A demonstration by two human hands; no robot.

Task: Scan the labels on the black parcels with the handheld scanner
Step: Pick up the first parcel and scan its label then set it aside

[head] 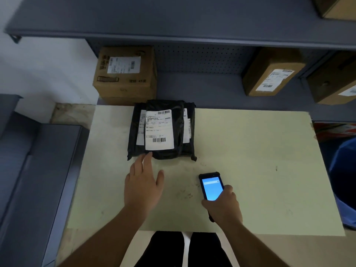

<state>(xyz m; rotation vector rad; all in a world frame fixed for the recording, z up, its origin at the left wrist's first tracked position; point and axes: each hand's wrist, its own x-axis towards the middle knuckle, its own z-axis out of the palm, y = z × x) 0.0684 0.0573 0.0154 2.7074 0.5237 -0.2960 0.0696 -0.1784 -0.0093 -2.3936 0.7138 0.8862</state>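
A stack of black parcels [179, 130] lies at the far middle of the pale table [250, 151]. The top parcel carries a white label [159, 130] with barcodes, facing up; labels of lower parcels peek out on both sides. My left hand [142, 182] is flat and open just in front of the stack, its fingertips touching the stack's near left edge. My right hand [223, 205] grips the handheld scanner [211, 186], a black device with a lit blue screen, held over the table to the right of my left hand and short of the parcels.
Brown cardboard boxes [125, 74] [271, 74] with labels stand on the grey shelf behind the table. Another grey shelf board runs overhead. Grey bins [28, 160] sit to the left, a blue bag [342, 180] to the right.
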